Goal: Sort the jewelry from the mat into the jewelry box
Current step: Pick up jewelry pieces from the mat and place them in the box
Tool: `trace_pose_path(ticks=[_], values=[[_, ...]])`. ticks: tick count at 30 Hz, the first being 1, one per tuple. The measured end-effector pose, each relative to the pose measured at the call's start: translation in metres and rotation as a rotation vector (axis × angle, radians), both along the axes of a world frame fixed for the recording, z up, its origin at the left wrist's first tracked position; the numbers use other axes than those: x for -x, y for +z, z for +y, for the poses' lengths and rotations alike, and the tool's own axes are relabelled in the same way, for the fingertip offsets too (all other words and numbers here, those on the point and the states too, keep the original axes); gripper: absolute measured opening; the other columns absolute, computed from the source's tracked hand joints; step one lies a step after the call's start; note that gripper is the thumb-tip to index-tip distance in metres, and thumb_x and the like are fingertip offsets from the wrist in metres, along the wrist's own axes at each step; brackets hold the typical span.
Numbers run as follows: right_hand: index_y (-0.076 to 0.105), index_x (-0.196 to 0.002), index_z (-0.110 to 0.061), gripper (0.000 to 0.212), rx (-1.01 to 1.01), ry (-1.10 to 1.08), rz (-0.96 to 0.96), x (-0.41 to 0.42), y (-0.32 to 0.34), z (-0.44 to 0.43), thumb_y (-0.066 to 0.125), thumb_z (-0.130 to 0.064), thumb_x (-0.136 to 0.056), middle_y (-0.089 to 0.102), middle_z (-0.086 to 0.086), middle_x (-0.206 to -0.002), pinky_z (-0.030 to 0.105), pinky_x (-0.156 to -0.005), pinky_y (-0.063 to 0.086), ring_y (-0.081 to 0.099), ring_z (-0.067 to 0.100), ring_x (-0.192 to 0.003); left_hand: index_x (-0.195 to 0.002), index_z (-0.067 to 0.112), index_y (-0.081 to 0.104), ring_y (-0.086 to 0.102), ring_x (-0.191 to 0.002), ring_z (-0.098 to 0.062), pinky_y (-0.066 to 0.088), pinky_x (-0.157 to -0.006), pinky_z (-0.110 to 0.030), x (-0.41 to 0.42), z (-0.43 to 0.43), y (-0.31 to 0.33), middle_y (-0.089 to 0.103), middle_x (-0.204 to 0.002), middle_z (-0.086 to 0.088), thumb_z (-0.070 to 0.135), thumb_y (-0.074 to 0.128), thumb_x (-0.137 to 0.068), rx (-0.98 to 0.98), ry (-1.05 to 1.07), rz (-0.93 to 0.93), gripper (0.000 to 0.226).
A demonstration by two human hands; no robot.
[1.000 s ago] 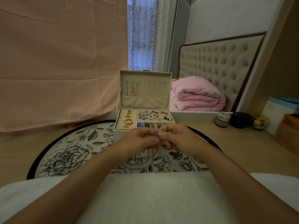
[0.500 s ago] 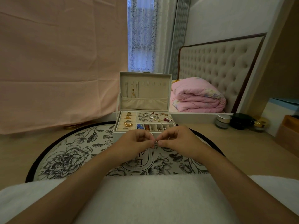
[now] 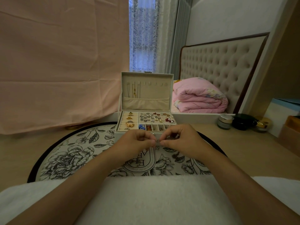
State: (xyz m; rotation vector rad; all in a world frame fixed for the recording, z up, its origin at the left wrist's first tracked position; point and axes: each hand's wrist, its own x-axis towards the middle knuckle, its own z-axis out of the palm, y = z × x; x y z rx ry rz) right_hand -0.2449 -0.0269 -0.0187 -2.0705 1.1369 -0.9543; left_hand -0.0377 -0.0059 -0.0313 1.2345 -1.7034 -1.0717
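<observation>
Both hands' fingers [image 3: 152,142] pinched shut on tiny earring [image 3: 157,140], jewelry box [image 3: 146,120] at 12 o'clock; prob light, slippery, delicate, so grip edges.

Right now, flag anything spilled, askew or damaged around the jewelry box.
Nothing stands out. The jewelry box stands open and square on the mat, its pieces inside compartments. Both hands, left hand and right hand, pinch one small piece.
</observation>
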Motion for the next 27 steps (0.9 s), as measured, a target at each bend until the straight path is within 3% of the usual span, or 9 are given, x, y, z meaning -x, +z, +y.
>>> trace_pose_path(ticks=[3,7,10,16,19,22,27], values=[[0.079,-0.084,-0.023,0.01,-0.017,-0.006,0.001,-0.001,-0.003,-0.001,0.083,-0.016,-0.08,0.068,-0.019,-0.069,0.017,-0.06,0.049,0.055,0.0,-0.061,-0.093,0.02,0.074,0.06,-0.071,-0.004,0.049,-0.07,-0.019,0.0,0.0,0.001,0.073,-0.079,0.003,0.017,0.068,-0.091,-0.009,-0.009,0.005,0.006],[0.079,-0.092,-0.028,0.008,-0.029,0.018,-0.021,-0.001,-0.006,-0.004,0.076,-0.022,-0.087,0.075,0.0,-0.083,0.03,-0.066,0.058,0.064,0.012,-0.064,-0.094,0.021,0.073,0.061,-0.071,-0.002,0.048,-0.067,-0.015,0.0,0.0,-0.001,0.074,-0.082,0.004,0.019,0.067,-0.092,-0.001,0.0,-0.005,0.006],[0.08,-0.094,-0.025,0.01,-0.024,0.018,0.017,-0.001,-0.006,-0.004,0.075,-0.02,-0.088,0.076,0.002,-0.083,0.035,-0.067,0.061,0.066,0.013,-0.061,-0.095,0.021,0.073,0.061,-0.069,-0.001,0.048,-0.064,-0.013,0.001,0.0,-0.002,0.074,-0.081,0.004,0.02,0.067,-0.092,0.007,0.008,0.001,0.006],[0.08,-0.088,-0.026,0.006,-0.001,0.004,0.007,-0.003,-0.008,-0.004,0.076,-0.021,-0.088,0.073,-0.005,-0.076,0.033,-0.067,0.056,0.061,0.009,-0.064,-0.093,0.016,0.071,0.064,-0.076,-0.008,0.053,-0.074,-0.023,0.003,-0.003,-0.007,0.073,-0.086,-0.004,0.018,0.073,-0.088,0.099,0.053,0.037,0.006],[0.079,-0.088,-0.025,0.006,0.018,0.002,0.017,-0.003,-0.009,-0.003,0.074,-0.022,-0.089,0.07,-0.01,-0.073,0.028,-0.066,0.052,0.057,0.005,-0.064,-0.088,0.025,0.069,0.065,-0.079,-0.004,0.052,-0.072,-0.018,0.005,-0.005,-0.012,0.07,-0.085,0.007,0.021,0.077,-0.083,0.281,0.142,-0.045,0.011],[0.078,-0.089,-0.024,0.006,0.016,-0.008,0.023,-0.003,-0.008,-0.003,0.072,-0.023,-0.09,0.069,-0.011,-0.072,0.025,-0.063,0.05,0.054,0.005,-0.062,-0.084,0.029,0.068,0.058,-0.071,-0.002,0.047,-0.066,-0.013,0.006,-0.002,-0.012,0.065,-0.077,0.014,0.025,0.076,-0.084,0.414,0.206,-0.121,0.009],[0.077,-0.09,-0.027,0.007,0.029,-0.013,0.054,-0.004,-0.008,-0.003,0.071,-0.025,-0.091,0.071,-0.007,-0.078,0.027,-0.064,0.052,0.057,0.005,-0.064,-0.091,0.03,0.078,0.065,-0.073,0.004,0.047,-0.067,-0.007,0.009,0.004,-0.006,0.073,-0.075,0.014,0.033,0.075,-0.085,0.359,0.184,-0.179,0.008]])
